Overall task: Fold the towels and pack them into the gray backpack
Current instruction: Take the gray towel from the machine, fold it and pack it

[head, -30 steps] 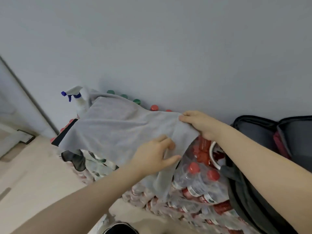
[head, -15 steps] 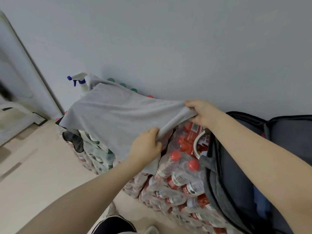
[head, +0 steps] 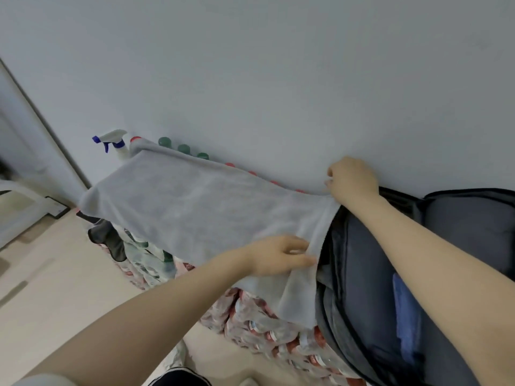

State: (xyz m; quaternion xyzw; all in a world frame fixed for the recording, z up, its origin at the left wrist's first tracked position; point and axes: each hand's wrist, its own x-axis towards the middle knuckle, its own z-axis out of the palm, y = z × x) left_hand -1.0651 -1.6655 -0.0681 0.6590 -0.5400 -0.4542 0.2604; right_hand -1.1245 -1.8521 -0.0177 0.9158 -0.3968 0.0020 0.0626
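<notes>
Across the middle of the frame we saw the gray towel (head: 195, 207) spread flat over stacked packs of bottled water (head: 259, 327), its right edge drooping down beside the open gray backpack (head: 370, 274). Our left hand (head: 278, 256), at lower centre, pinched the towel's near right corner, the fingers curled over a fold of cloth. Our right hand (head: 352, 179), higher and to the right against the wall (head: 278, 65), gripped the far right corner, fingertips closed on the hem. Both forearms reached in from the bottom of the frame, the right one crossing above the backpack's mouth.

That backpack lay at the right of the frame, unzipped, with a blue cloth (head: 405, 316) visible inside its dark lining. Behind the towel's far edge stood a spray bottle (head: 115, 143) with a blue trigger at upper left, and a row of green and red bottle caps (head: 184, 148) peeked along the wall. Under the towel's left end hung a dark piece of fabric (head: 111, 243). Pale flooring (head: 55, 288) filled the lower left.
</notes>
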